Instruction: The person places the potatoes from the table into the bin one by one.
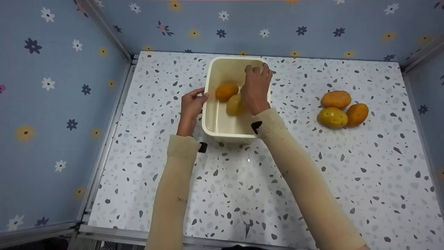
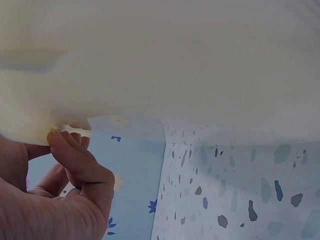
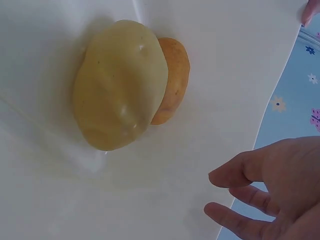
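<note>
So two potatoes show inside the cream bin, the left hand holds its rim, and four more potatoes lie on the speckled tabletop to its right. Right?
Not quite: the head view shows three more potatoes, not four, on the speckled tabletop. The two potatoes inside the cream bin and the left hand on its rim are right.

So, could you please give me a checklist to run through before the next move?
1. Left hand holding the bin by its left rim: ok.
2. Right hand free of any potato: ok.
3. Right fingertips off the rim: cannot tell; they overlap it in the head view.
4. Inner yellow potato and inner orange potato in the bin: ok.
5. All potatoes inside: not ok; outer yellow potato, rear orange potato and rightmost orange potato lie on the table.
</note>
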A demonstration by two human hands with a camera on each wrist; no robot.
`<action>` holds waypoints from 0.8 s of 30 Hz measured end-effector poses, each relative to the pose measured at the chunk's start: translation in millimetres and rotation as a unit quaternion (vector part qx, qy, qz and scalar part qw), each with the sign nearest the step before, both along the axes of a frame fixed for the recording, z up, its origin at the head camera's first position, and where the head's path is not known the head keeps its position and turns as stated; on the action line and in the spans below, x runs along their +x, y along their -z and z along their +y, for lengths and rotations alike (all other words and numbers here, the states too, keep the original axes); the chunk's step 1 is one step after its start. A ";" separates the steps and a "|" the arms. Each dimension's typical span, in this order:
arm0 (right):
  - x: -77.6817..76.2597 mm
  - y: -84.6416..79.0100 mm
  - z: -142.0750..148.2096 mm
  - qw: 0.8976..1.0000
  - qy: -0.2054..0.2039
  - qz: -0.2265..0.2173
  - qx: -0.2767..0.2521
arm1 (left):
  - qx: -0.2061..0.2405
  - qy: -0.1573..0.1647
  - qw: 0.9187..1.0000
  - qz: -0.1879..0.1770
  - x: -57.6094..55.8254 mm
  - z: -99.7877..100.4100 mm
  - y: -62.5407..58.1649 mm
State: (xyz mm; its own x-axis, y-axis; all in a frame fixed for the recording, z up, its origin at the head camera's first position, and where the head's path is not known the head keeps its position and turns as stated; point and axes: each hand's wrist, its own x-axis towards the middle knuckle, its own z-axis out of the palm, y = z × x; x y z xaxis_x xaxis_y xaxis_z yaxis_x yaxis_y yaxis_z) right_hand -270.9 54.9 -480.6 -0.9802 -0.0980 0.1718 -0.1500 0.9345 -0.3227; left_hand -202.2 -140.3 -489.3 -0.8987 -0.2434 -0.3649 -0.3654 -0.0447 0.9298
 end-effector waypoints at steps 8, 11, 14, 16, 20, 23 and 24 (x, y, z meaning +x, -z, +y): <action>-1.0 -8.1 -3.7 1.000 0.009 -0.006 -0.004 | -0.002 0.004 1.000 -0.004 -1.8 -1.6 -0.3; -0.9 -9.8 -5.0 1.000 0.012 -0.006 -0.002 | -0.004 0.004 1.000 -0.005 -1.4 -2.1 -0.5; 0.6 -12.4 -5.1 1.000 0.015 0.000 -0.001 | -0.008 0.006 1.000 -0.007 -0.9 -1.8 -1.5; 2.2 -16.2 -4.8 1.000 0.015 0.001 -0.002 | -0.010 0.007 1.000 -0.009 -0.8 -1.7 -2.2; 5.1 -25.9 -4.5 1.000 0.016 0.004 -0.004 | -0.016 0.005 1.000 -0.011 -1.2 -1.4 -2.4; 6.7 -33.3 -3.8 1.000 0.017 0.003 -0.007 | -0.020 0.004 1.000 -0.008 -1.6 -1.2 -1.4; 7.1 -35.6 -3.4 1.000 0.018 0.001 -0.008 | -0.020 0.004 1.000 -0.006 -1.7 -1.2 -0.9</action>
